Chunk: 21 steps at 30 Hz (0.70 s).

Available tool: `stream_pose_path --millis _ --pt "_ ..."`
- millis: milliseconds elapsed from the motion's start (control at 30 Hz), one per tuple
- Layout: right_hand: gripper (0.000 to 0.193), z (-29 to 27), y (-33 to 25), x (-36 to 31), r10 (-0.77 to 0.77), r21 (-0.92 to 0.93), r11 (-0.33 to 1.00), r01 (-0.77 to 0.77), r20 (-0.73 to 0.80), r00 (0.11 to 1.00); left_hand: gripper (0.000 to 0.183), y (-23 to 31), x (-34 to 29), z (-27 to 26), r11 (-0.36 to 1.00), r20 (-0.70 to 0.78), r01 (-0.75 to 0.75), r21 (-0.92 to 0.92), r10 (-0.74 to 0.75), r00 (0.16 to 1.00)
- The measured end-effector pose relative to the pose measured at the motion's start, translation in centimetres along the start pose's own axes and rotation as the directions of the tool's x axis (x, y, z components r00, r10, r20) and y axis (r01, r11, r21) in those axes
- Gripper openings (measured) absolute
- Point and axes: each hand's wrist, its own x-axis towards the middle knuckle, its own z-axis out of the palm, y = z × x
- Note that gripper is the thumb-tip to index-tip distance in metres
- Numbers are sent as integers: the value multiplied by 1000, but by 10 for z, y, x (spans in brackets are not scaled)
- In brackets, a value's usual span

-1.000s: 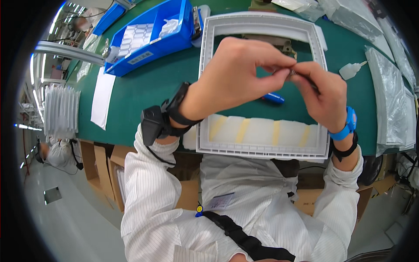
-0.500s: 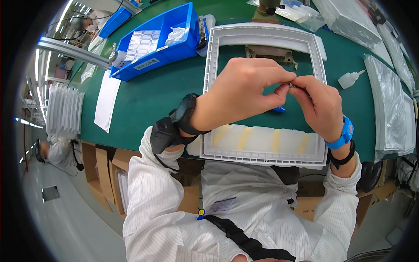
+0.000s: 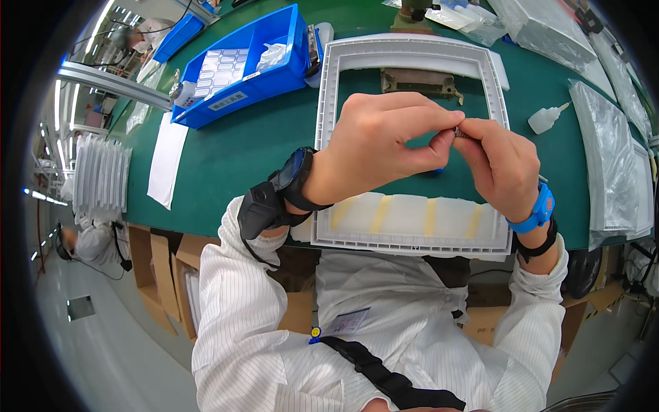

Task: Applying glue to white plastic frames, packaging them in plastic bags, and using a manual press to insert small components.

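Over the right part of a white rectangular plastic frame (image 3: 327,117), my left hand (image 3: 384,141) and my right hand (image 3: 504,161) meet fingertip to fingertip. Pinched between them is a small ridged metal piece (image 3: 460,134), mostly covered by the fingers; its exact kind is too small to tell. Both hands are closed on it, thumbs against index fingers. Below my left fingers, a bit of a blue object (image 3: 436,171) shows on the bench, the remainder hidden. White foam with yellow strips (image 3: 405,216) lies along the near side of the frame.
A blue divided bin (image 3: 237,96) holding labels stands at the back left, beside a white paper sheet (image 3: 167,161). To the right are a small white dropper bottle (image 3: 546,119) and plastic-wrapped panels (image 3: 604,165). A metal fixture (image 3: 419,81) sits behind my hands on the green bench (image 3: 268,130).
My hands stay together at nearly the same spot, with a slight shift of the fingers around the small metal piece. The whole view has shifted a little.
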Motion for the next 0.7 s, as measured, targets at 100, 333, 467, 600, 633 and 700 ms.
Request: stream_pose_path --millis 100,333,467,600,633,700 --pt "19 -1 -1 1 -31 -39 999 30 -16 999 24 2 1 1 1000 -10 10 0 -10 1000" --pt "20 -1 -4 0 -69 -67 996 66 -44 997 25 5 -1 1 1000 -21 21 -14 -21 1000" --pt "20 0 -3 -1 -76 -65 995 72 -54 996 25 5 0 1 999 -24 18 -29 -19 1000" --pt "20 0 0 -1 -84 -79 994 79 -49 995 26 2 2 2 998 -6 38 -58 -38 999" --pt "20 -1 1 0 -86 -87 993 82 -45 995 26 1 3 2 997 -5 40 -63 -41 999" --pt "20 0 1 1 -84 -82 993 80 -41 996 25 1 3 2 996 -12 52 -71 -53 998"
